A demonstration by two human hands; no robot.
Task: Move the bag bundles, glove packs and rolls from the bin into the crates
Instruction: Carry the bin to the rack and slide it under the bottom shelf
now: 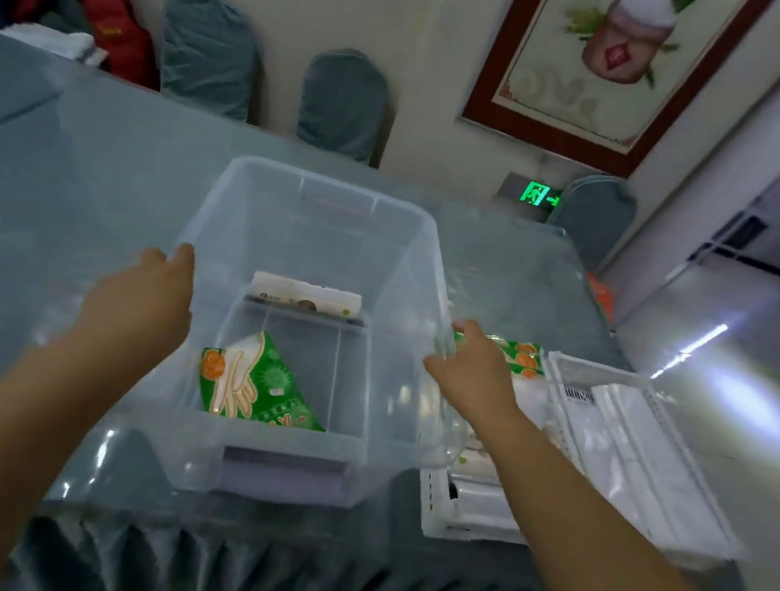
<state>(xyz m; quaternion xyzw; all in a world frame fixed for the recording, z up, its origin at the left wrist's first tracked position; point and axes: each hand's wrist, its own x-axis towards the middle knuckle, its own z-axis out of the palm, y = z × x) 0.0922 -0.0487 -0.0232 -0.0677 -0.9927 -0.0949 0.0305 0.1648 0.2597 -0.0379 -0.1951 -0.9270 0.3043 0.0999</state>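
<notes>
Clear, rigid plastic bin (316, 230), rectangular with rounded corners and a moulded grip slot in each short wall, sits near the table's front edge on a blue-grey tablecloth under a glossy transparent cover (58, 184). Left hand (145, 299) rests against the bin's left rim, fingers extended and loosely together, thumb at the rim's top; it looks like a light hold on the wall, though the exact contact is partly blurred. Right hand (474, 370) curls over the right rim, fingers hooked on the edge. Inside the bin, on its floor: a flat green glove pack (257, 386) of shiny film printed with a pale hand outline and orange fruit, tilted against the near wall; at the far wall, a white bag bundle (307, 294), a low, soft-edged block with a printed strip along its front. Just right of the bin, toward the table's right edge, white slotted plastic crates (572, 374) hold crinkled white bag bundles (638, 443) and more green and orange packs (520, 357), partly hidden behind the right hand. Pleated skirt (224, 573) of the cloth hangs at the front edge.
</notes>
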